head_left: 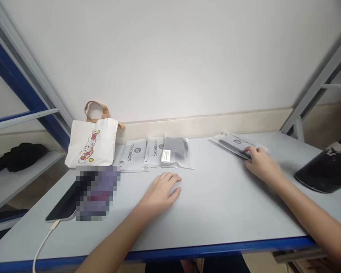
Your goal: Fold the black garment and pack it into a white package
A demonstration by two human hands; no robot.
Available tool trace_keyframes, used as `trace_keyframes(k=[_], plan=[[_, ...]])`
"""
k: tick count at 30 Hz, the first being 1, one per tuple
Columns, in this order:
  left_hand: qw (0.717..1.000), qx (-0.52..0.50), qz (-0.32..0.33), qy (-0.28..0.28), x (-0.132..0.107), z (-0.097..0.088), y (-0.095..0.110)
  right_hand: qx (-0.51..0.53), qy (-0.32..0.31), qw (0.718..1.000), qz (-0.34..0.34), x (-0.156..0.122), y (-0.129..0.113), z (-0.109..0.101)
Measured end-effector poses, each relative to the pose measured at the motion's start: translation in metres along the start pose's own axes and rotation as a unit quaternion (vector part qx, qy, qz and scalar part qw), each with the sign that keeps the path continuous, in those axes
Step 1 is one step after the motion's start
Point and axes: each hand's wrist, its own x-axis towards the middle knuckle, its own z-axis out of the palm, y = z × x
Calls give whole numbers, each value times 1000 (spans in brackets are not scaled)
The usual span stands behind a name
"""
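My left hand (161, 189) rests palm down on the pale grey table top (216, 216), holding nothing, just in front of the row of packets. My right hand (261, 163) sits farther right, its fingers curled over the end of a flat grey-and-white plastic packet (234, 145), which lies at an angle. A dark strip shows through that packet. Two white printed packets (133, 154) (155, 151) and a clear bag with dark grey contents (174, 151) lie side by side at the back, out of reach of my fingers.
A canvas tote bag with a cartoon print (92, 142) stands at the back left. In front of it lie a phone (64, 203) with a white cable (45, 242) and a pixelated patch. A black object (325, 170) lies at the right edge. Blue-and-grey shelf uprights frame the table.
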Motion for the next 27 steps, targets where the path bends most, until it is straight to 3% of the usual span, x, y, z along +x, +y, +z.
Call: trace_keyframes(k=[2,6,8,11,13,15,16,18,20,23,27], plan=[[1000,-10,1,-7,1,0,5,12,47,999,-18,0,0,-4],[999,-22,17,21,2,-2,8,70,244,959,-126,-1,-13,-19],[996,-21,34,81,2,-5,7,94,318,930,-159,-7,-27,-33],[969,-7,85,231,3,-12,9,129,412,869,-240,-33,-56,-60],[931,18,135,339,2,-17,12,145,338,852,-372,-60,-76,-79],[895,50,185,403,1,-20,16,192,249,836,-450,-87,-96,-92],[885,63,207,411,1,-21,18,215,200,823,-486,-97,-105,-96],[884,76,239,394,0,-20,21,282,141,809,-496,-111,-118,-99],[890,85,250,370,-1,-17,22,346,130,816,-443,-115,-127,-97],[893,97,247,364,-1,-13,24,365,172,833,-379,-112,-129,-92],[866,89,280,406,-4,-11,30,291,203,820,-449,-116,-125,-91]])
